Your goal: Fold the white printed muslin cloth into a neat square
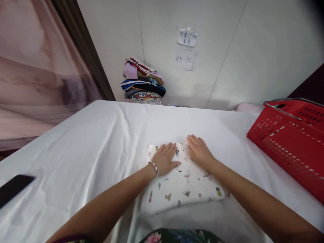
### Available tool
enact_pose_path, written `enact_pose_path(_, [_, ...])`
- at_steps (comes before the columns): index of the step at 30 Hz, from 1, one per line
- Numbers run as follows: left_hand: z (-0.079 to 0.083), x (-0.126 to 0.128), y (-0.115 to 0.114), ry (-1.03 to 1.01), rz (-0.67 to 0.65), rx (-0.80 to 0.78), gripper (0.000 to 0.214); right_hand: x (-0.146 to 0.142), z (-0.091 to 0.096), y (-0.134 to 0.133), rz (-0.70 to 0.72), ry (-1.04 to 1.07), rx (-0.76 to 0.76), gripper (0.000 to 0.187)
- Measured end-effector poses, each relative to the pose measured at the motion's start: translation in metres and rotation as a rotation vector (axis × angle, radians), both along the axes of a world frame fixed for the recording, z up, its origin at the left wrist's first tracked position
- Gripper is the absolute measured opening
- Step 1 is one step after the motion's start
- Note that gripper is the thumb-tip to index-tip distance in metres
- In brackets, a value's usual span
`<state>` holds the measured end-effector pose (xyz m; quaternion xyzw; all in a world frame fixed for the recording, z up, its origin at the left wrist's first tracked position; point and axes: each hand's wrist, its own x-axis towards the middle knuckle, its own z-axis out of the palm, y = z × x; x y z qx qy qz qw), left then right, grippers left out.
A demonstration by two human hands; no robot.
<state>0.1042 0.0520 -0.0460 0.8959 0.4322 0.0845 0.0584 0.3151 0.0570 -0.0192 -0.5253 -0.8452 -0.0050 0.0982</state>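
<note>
A folded white cloth with small cactus and flamingo prints lies on the white-covered table right in front of me. My left hand, with a silver bracelet at the wrist, lies flat on the cloth's far left part, fingers stretched out. Beside it, my right hand rests palm down on the far right part of the same cloth, fingers extended too. Neither hand grips anything.
A red plastic basket with a metal handle sits at the table's right. A stack of folded clothes stands at the far edge against the wall, under two paper notes. A dark flat object lies at the left edge.
</note>
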Motion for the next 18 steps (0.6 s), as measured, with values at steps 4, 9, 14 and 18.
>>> enact_pose_path(4, [0.0,-0.002,0.001,-0.023,-0.004,0.017,0.064,-0.015,-0.006,-0.017,0.196,0.02,-0.171,0.062])
enact_pose_path(9, [-0.001,-0.001,0.003,-0.021,0.019,-0.039,0.065,-0.001,-0.017,0.002,0.2,0.005,-0.21,0.063])
enact_pose_path(14, [-0.001,-0.001,0.004,-0.019,0.026,-0.036,0.064,-0.001,-0.014,0.004,0.194,0.009,-0.224,0.063])
enact_pose_path(18, [-0.002,-0.002,0.004,-0.008,0.03,-0.031,0.066,0.005,-0.011,0.001,0.113,-0.009,-0.211,0.066])
